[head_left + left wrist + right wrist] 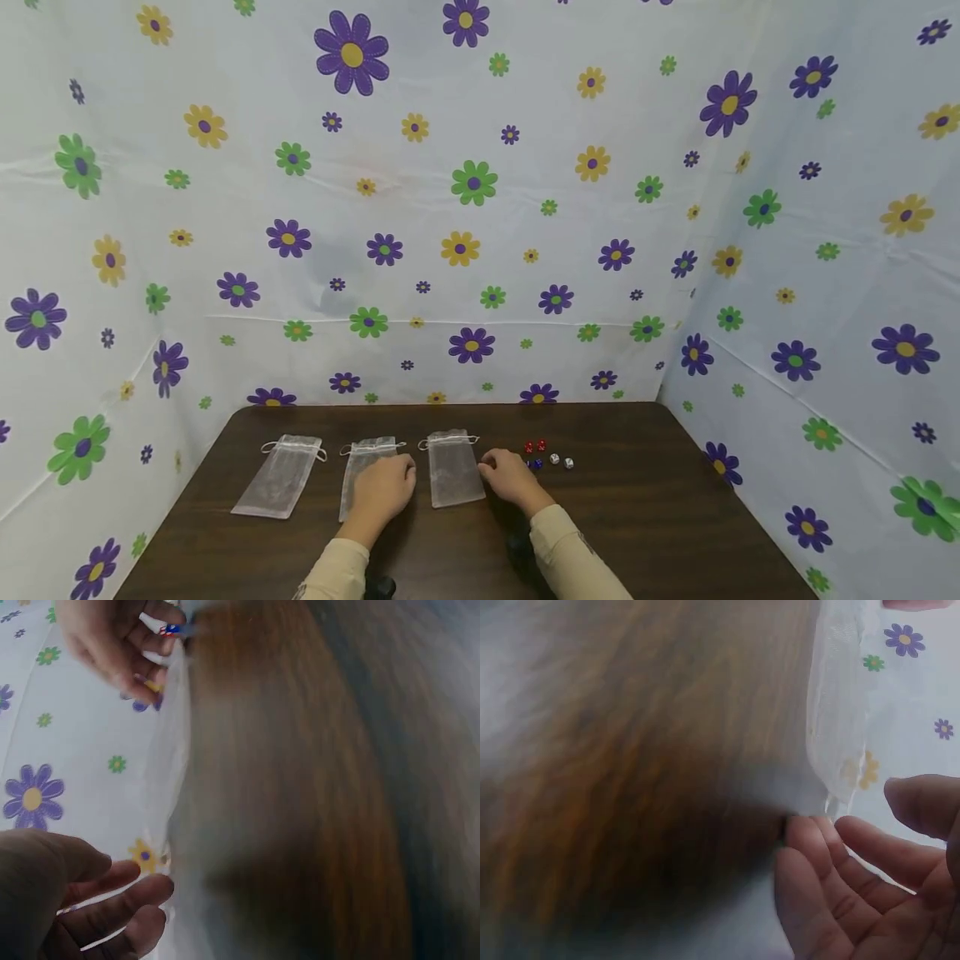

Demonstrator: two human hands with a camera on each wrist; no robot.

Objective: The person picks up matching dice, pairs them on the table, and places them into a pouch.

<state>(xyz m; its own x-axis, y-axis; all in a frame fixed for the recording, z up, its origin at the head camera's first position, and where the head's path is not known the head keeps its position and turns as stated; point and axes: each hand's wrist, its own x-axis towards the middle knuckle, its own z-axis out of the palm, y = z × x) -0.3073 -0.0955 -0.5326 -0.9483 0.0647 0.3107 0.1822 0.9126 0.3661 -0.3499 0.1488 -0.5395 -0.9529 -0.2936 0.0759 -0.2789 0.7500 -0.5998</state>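
My left hand (384, 485) is over the right part of the middle sheer white drawstring pouch (358, 471), hiding some of it. In the left wrist view its fingers (120, 911) are loosely bent, with nothing between them and the thumb. Beside the right edge of another sheer pouch (453, 475) is my right hand (513, 479), its fingers (847, 885) also loosely curved around nothing. Just past the right hand lie red dice (536, 446), blue dice (537, 463) and white dice (555, 458). The right hand partly hides a blue die.
A third sheer pouch (281, 479) lies flat at the left of the dark wooden table (660, 517). Flower-printed white cloth (480, 275) hangs behind the table and along both sides. The pouches' drawstring loops stick out at their upper ends.
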